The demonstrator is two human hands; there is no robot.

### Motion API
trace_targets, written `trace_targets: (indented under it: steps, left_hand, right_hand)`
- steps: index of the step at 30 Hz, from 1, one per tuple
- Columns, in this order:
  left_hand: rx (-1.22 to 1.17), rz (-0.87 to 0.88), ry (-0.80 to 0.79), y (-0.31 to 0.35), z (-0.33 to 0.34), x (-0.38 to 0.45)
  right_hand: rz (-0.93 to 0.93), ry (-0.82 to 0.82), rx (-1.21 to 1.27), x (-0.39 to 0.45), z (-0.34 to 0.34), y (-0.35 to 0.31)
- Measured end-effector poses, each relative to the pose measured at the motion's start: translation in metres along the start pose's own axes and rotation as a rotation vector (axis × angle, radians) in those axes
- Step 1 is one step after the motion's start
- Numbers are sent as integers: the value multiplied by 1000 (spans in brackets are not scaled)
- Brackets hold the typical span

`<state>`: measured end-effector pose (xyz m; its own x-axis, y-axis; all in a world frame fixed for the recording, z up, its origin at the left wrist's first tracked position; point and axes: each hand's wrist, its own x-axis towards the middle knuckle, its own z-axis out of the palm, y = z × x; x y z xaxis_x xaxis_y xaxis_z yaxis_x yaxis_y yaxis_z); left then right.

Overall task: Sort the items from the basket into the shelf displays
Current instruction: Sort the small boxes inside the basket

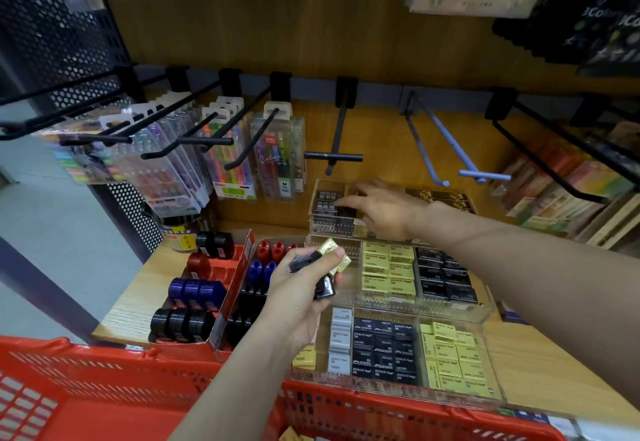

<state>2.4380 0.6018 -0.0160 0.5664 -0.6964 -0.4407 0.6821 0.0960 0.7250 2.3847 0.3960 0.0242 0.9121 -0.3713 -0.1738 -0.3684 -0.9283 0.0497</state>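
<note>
Shelf [145,288]: left hand [298,295] holds erasers [334,257]

Left grip [304,281] curled shut, right grip [381,208] outstretched, fingers extended

Open air above the clear trays [398,305], between red basket rim [138,354] and back panel. Overhead, black hooks [334,156] and blue hooks [450,163] jutting forward; hanging pen packs [277,156] crowding left.
</note>
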Motion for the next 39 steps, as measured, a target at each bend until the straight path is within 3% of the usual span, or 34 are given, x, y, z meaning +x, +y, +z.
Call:
trace_targets:
  steps: [14, 17, 21, 26, 29, 33, 39]
  left_hand:
    - [1, -3, -3, -3, 5, -3]
    - [-8, 0, -7, -3, 5, -2]
    - [3, -8, -7, -4, 2, -2]
    - [-21, -18, 15, -3, -1, 3]
    - [-6, -23, 11, -4, 1, 3]
    - [-2, -20, 4, -5, 1, 4]
    - [-6, -11, 7, -8, 2, 2]
  right_hand:
    - [-81, 23, -95, -5, -5, -2]
    - [-46, 11, -2, -7, -4, 1]
    - [148, 133, 256, -3, -1, 10]
    - [147, -44, 73, 10, -2, 3]
    - [81, 18, -16, 13, -6, 2]
    - [-60, 183, 62, 6, -17, 11]
    - [-168, 213, 115, -1, -28, 32]
